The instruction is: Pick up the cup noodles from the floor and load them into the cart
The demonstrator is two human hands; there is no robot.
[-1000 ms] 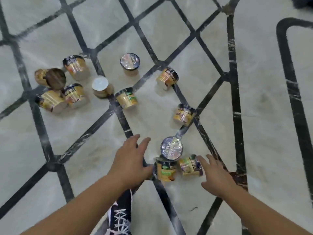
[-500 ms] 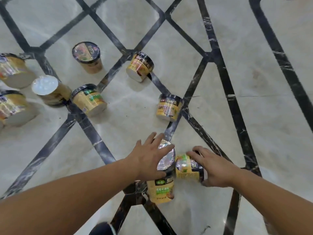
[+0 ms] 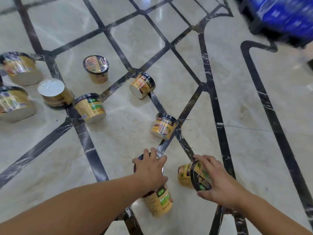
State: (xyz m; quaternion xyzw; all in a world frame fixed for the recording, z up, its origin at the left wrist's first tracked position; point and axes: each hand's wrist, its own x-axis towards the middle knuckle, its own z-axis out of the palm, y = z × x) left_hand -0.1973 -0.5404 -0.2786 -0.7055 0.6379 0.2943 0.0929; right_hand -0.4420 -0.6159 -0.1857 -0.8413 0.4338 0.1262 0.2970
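My left hand (image 3: 150,170) is spread over the lid of an upright cup (image 3: 160,203) — yellow wall, green label, dark rim — fingers curled down round its top. My right hand (image 3: 218,182) is closed on a second cup (image 3: 194,176), tipped on its side with the black-rimmed lid facing me. Both sit on the pale marble floor (image 3: 254,99) with dark inlay lines. Further off lie more of the same yellow cups: one on its side (image 3: 163,126), another (image 3: 142,85) showing its white base, one upright (image 3: 96,68), and a cluster at the left. A blurred blue object (image 3: 288,16) fills the top right — I can't tell what it is.
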